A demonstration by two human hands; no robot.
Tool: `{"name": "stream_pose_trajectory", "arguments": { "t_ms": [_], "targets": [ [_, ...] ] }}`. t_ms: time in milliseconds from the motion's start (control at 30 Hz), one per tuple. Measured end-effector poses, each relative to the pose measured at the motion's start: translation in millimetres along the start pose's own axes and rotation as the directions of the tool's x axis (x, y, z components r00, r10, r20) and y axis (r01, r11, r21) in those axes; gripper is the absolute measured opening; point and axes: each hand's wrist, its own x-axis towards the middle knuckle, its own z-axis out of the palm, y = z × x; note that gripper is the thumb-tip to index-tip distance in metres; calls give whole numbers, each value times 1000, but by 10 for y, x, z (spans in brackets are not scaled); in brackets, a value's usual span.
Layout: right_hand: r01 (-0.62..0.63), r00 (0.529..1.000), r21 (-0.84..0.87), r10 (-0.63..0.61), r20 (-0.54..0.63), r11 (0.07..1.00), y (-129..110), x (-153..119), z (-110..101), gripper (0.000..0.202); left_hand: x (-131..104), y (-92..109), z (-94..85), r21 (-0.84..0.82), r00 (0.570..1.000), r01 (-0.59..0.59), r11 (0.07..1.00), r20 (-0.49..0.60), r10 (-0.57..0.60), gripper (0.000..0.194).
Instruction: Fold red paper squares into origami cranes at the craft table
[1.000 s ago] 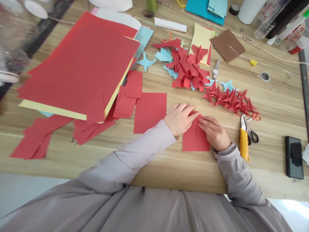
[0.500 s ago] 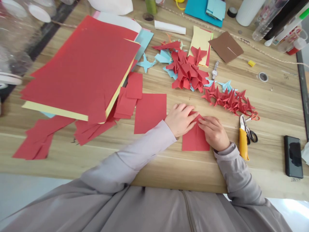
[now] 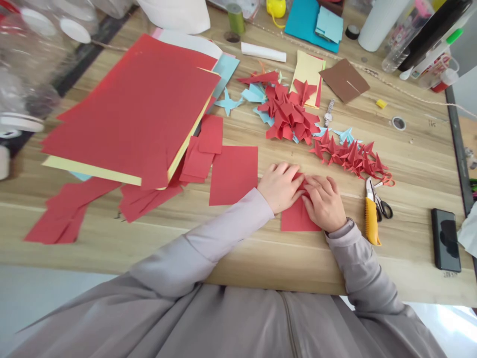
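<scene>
A red paper sheet (image 3: 296,219) with a crease lies before me, its upper part folded and largely covered by my hands. My left hand (image 3: 280,188) rests on its upper left side, fingers spread and lying flat. From the right, my right hand (image 3: 326,204) presses down on the paper with bent fingers apart and the thumb lower down. The fingertips of both hands nearly meet at the upper middle. To the left of my hands lies a larger red square (image 3: 234,175). Folded red paper stars (image 3: 348,155) sit beyond my right hand.
A big stack of red sheets (image 3: 137,109) and red strips (image 3: 67,209) cover the left side. More folded red pieces (image 3: 290,112) are heaped behind. On the right lie a yellow-handled cutter (image 3: 371,219), scissors (image 3: 385,209) and a phone (image 3: 446,239). A watch (image 3: 328,114) lies farther back.
My right hand has shifted left over the paper and flattened, covering more of its right side. My left hand stays in nearly the same place. The whole view has shifted slightly.
</scene>
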Motion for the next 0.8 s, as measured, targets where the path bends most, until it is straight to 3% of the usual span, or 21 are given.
{"name": "stream_pose_trajectory", "arguments": {
  "t_ms": [167, 367, 600, 733, 800],
  "targets": [
    [6, 1000, -172, -2, 27, 985, -90, -35, 36, 31, 0, 21, -10, 22, 1000, 1, 1000, 4, -1, 43],
    [-59, 998, -314, 64, 5, 948, -227, -185, -79, 32, -7, 43, -12, 7, 1000, 18, 1000, -19, -18, 42],
    [-178, 984, -282, 165, -71, 943, -216, -216, -170, 25, 6, 36, -8, 6, 999, -11, 1000, -36, 11, 43],
    [-156, 986, -265, 166, 16, 952, -150, -104, -89, 32, 5, 51, 25, 6, 997, -18, 1000, -75, 19, 39],
    [-148, 984, -283, 169, 51, 947, -136, -78, -48, 33, -8, 81, 71, 12, 992, -82, 997, -91, 82, 34]
  ]
}}
